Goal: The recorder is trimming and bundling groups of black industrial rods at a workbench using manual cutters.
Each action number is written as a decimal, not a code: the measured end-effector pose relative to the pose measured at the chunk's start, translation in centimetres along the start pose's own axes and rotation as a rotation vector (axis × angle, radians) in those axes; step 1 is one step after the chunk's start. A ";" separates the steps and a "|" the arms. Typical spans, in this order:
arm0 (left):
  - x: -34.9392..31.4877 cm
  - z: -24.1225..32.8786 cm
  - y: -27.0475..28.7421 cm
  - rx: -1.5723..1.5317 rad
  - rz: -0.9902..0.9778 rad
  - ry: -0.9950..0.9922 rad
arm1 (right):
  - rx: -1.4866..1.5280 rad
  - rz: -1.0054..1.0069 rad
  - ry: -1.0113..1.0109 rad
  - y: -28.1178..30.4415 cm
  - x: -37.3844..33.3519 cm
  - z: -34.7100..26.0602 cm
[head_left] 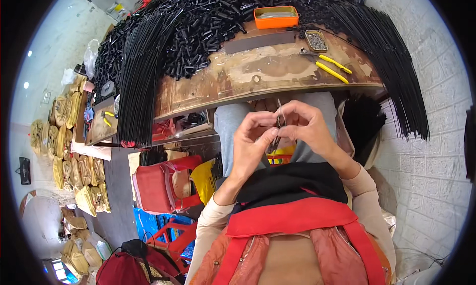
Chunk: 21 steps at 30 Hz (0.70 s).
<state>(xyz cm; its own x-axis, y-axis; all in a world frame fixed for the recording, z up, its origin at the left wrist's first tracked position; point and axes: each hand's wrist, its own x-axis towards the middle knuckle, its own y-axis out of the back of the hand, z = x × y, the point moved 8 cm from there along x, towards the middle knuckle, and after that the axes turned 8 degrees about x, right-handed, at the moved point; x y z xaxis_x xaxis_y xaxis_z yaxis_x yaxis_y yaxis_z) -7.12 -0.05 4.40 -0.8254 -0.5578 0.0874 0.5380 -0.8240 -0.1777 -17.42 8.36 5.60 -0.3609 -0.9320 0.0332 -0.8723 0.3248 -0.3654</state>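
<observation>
Both hands meet above my lap, just in front of the table's near edge. My left hand [252,142] is closed, thumb and fingertips pinching a small black part [272,145] mostly hidden by the fingers. My right hand [306,125] is closed on the same small black part from the other side, thumb and forefinger bent to a ring. A thin pale strip or wire [279,108] stands up between the fingertips. Which hand bears it I cannot make out. On the table, the nearest tool is a pair of yellow-handled pliers [332,72].
Black tubular parts [198,34] heap over the wooden table [238,84]. Bundles of long black rods [136,86] hang over its edge at both sides. An orange box [276,22] and a small tray of metal bits [316,40] stand behind the pliers. A red chair [156,188] is at left.
</observation>
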 end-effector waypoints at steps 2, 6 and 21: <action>0.1 0.8 0.1 0.069 -0.022 -0.067 | 0.081 0.049 0.101 0.0 0.1 -0.7; 0.7 1.1 0.3 0.017 -0.115 0.007 | 0.143 0.028 0.104 -0.8 0.4 -0.5; 0.5 2.2 -0.9 -0.256 -0.073 -0.021 | 0.246 0.073 0.188 -1.7 -0.5 -2.1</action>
<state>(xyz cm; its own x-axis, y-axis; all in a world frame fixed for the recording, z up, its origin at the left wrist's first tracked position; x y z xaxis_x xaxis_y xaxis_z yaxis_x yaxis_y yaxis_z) -7.65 0.24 6.81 -0.8549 -0.5024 0.1292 0.4146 -0.8114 -0.4119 -16.43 8.62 8.19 -0.4942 -0.8541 0.1621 -0.7443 0.3193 -0.5865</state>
